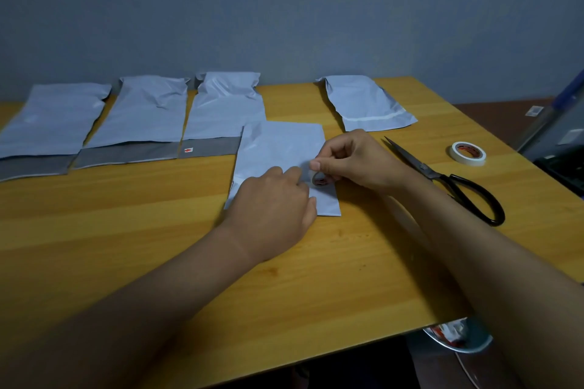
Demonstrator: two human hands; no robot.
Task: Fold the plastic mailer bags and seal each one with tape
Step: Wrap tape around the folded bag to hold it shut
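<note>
Pale grey-white mailer bags [145,114] with darker grey flaps; black-handled scissors [448,180]; white tape roll [468,153], red-printed core; yellow woodgrain table [158,246].

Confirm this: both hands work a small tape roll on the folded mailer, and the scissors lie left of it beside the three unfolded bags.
Wrong on one point: the head view shows the scissors lying right of the folded mailer, near the spare tape roll. The rest holds.
</note>
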